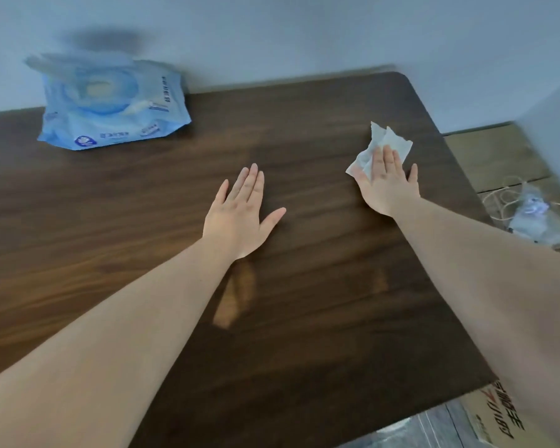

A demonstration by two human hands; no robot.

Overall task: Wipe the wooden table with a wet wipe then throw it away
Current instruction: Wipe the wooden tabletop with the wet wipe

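The print on the blue wet-wipe pack (110, 105) is too blurred to read; the red characters on the cardboard box (495, 415) are also illegible.

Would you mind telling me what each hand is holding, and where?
Neither grips anything. The right hand presses the wet wipe flat at its near edge; the left hand rests bare on the wooden table.

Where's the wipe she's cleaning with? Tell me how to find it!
Start at the dark wooden table and look toward its far right corner. There the right hand lies flat on a crumpled white wipe. It is the only white thing on the table; the blue pack sits far left.
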